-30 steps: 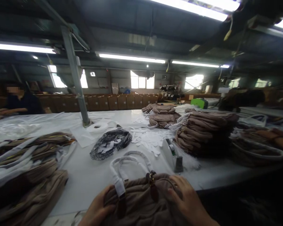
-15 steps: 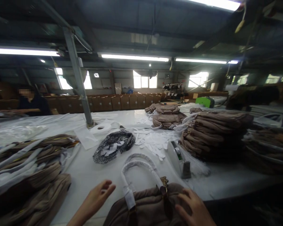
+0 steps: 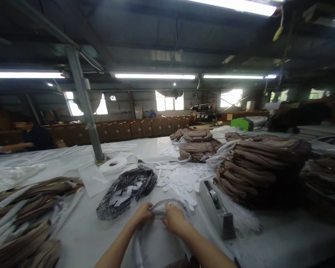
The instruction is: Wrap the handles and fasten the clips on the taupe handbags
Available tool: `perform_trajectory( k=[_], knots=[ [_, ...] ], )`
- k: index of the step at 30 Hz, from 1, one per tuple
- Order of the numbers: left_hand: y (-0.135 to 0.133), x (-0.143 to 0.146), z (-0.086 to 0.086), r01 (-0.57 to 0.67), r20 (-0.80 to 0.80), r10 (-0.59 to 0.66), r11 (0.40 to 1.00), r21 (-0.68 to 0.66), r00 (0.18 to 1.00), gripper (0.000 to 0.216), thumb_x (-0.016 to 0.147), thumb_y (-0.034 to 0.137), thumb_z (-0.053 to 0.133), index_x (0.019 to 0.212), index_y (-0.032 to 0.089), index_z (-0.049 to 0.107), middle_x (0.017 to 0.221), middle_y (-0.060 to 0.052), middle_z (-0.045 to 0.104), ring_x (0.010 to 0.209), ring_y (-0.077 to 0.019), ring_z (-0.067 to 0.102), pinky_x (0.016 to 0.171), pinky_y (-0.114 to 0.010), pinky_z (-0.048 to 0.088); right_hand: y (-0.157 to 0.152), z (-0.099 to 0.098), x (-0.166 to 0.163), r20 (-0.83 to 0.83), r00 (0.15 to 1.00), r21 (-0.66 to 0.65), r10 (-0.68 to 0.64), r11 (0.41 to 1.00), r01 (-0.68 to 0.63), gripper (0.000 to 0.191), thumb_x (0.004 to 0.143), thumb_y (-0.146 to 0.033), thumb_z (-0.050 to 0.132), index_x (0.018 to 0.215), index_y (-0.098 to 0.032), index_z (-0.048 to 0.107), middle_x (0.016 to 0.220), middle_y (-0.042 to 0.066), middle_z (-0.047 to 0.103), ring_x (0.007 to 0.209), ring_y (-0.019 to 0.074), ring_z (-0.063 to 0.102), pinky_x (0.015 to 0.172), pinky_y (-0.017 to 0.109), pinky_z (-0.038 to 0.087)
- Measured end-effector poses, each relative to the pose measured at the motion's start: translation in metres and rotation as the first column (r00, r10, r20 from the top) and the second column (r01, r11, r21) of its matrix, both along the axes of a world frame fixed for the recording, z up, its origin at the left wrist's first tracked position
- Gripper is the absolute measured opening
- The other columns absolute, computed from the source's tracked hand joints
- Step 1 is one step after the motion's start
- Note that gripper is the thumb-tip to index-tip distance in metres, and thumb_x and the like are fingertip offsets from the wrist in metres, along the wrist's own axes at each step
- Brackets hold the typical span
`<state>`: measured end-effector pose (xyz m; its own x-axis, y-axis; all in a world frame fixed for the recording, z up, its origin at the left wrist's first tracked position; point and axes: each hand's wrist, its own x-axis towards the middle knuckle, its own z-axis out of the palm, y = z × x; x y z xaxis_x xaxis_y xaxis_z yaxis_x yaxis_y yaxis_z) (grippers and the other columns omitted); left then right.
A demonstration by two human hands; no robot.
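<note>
Both hands are at the top of the bag handles (image 3: pixel 141 242), which are wrapped in whitish plastic and stand up in an arch. My left hand (image 3: pixel 144 213) pinches the arch on its left side. Close beside it, my right hand (image 3: pixel 175 217) has its fingers closed over the top of the arch. Only a dark brown bit of the bag (image 3: pixel 178 263) shows at the bottom edge; its body is mostly out of view. Just beyond the hands lies a black-and-white speckled ring of fabric (image 3: pixel 106 208) with white slips inside it.
A tape dispenser (image 3: pixel 218 210) stands to the right, before a tall stack of brown bags (image 3: pixel 262 171). White paper strips (image 3: pixel 181 180) lie ahead. More brown bags (image 3: pixel 25 238) are at left. A metal post (image 3: pixel 85 104) rises behind a white roll (image 3: pixel 115 163). A person (image 3: pixel 36 136) is at far left.
My hands have moved from either side of the bag up and together onto its handles. The bag has dropped mostly out of the bottom of the view, and the view has tilted up.
</note>
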<state>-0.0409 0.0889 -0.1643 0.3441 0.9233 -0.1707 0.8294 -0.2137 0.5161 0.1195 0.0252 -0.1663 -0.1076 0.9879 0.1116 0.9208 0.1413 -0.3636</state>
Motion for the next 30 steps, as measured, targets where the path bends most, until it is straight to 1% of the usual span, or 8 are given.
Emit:
perform_trajectory(
  k=[5, 9, 13, 18, 21, 24, 28, 30],
  knots=[
    [-0.008, -0.013, 0.049, 0.054, 0.335, -0.013, 0.992, -0.113, 0.942, 0.015, 0.081, 0.029, 0.057, 0.086, 0.015, 0.054, 0.079, 0.001, 0.06, 0.076, -0.0154, 0.059, 0.071, -0.029, 0.047, -0.004, 0.026, 0.017, -0.011, 0.999, 0.057, -0.035, 0.998, 0.035, 0.016, 0.085, -0.021, 0.055, 0.098, -0.017, 0.064, 0.088, 0.013, 0.072, 0.084, 0.0269, 0.068, 0.07, 0.031, 0.048],
    [-0.033, -0.019, 0.098, 0.231, 0.539, -0.033, 0.924, -0.305, 0.842, 0.038, 0.071, 0.04, 0.062, 0.1, 0.017, 0.05, 0.068, 0.003, 0.057, 0.049, -0.0085, 0.05, 0.05, -0.022, 0.042, -0.021, 0.066, 0.045, -0.051, 0.998, 0.208, -0.028, 0.977, 0.038, 0.024, 0.096, -0.032, 0.039, 0.099, -0.023, 0.061, 0.092, 0.007, 0.07, 0.089, 0.0228, 0.066, 0.075, 0.028, 0.044],
    [-0.069, -0.016, 0.132, 0.366, 0.613, -0.053, 0.841, -0.398, 0.788, 0.041, 0.057, 0.04, 0.075, 0.083, 0.014, 0.057, 0.052, 0.007, 0.048, 0.042, -0.0073, 0.043, 0.043, -0.021, 0.04, -0.045, 0.092, 0.071, -0.144, 0.986, 0.38, 0.079, 0.925, -0.019, 0.027, 0.094, -0.037, 0.043, 0.101, -0.018, 0.062, 0.093, 0.01, 0.068, 0.09, 0.0231, 0.064, 0.078, 0.03, 0.045],
    [-0.113, 0.001, 0.179, 0.535, 0.677, -0.16, 0.748, -0.392, 0.718, 0.034, 0.068, 0.036, 0.073, 0.087, 0.014, 0.058, 0.06, 0.001, 0.06, 0.05, -0.01, 0.054, 0.046, -0.019, 0.041, -0.09, 0.151, 0.077, -0.266, 0.857, 0.524, 0.441, 0.813, -0.255, 0.086, 0.063, -0.042, 0.078, 0.133, -0.013, 0.039, 0.127, 0.015, 0.052, 0.118, 0.0274, 0.047, 0.095, 0.035, 0.041],
    [-0.136, 0.013, 0.206, 0.596, 0.701, -0.205, 0.712, -0.372, 0.683, 0.038, 0.065, 0.034, 0.076, 0.093, 0.015, 0.058, 0.063, 0.002, 0.06, 0.052, -0.0084, 0.051, 0.049, -0.017, 0.039, -0.112, 0.191, 0.072, -0.317, 0.741, 0.369, 0.592, 0.797, -0.479, 0.03, 0.073, -0.03, 0.07, 0.098, -0.015, 0.063, 0.085, 0.001, 0.063, 0.08, 0.0158, 0.059, 0.066, 0.021, 0.046],
    [-0.156, 0.019, 0.21, 0.577, 0.657, -0.253, 0.743, -0.338, 0.711, 0.055, 0.053, 0.028, 0.083, 0.1, 0.017, 0.055, 0.069, 0.004, 0.06, 0.058, -0.0092, 0.049, 0.048, -0.016, 0.036, -0.123, 0.211, 0.074, -0.367, 0.75, 0.346, 0.551, 0.829, -0.44, 0.004, 0.075, -0.014, 0.061, 0.074, -0.012, 0.064, 0.062, -0.004, 0.055, 0.058, 0.0084, 0.05, 0.05, 0.016, 0.037],
    [-0.178, 0.014, 0.184, 0.375, 0.454, -0.217, 0.88, -0.293, 0.864, 0.035, 0.063, 0.019, 0.073, 0.094, 0.017, 0.057, 0.069, 0.007, 0.051, 0.064, -0.0098, 0.047, 0.054, -0.017, 0.037, -0.129, 0.204, 0.089, -0.273, 0.795, 0.367, 0.542, 0.822, -0.435, 0.025, 0.064, 0.001, 0.054, 0.081, -0.012, 0.067, 0.066, -0.003, 0.06, 0.061, 0.0081, 0.053, 0.056, 0.015, 0.038],
    [-0.183, 0.007, 0.175, 0.381, 0.414, -0.24, 0.875, -0.299, 0.878, 0.035, 0.069, 0.019, 0.068, 0.102, 0.019, 0.058, 0.078, 0.005, 0.054, 0.075, -0.013, 0.052, 0.065, -0.019, 0.043, -0.13, 0.196, 0.094, -0.162, 0.818, 0.319, 0.552, 0.813, -0.486, 0.026, 0.063, 0.0, 0.054, 0.08, -0.013, 0.068, 0.064, -0.003, 0.061, 0.059, 0.0081, 0.053, 0.055, 0.015, 0.037]
  ],
)
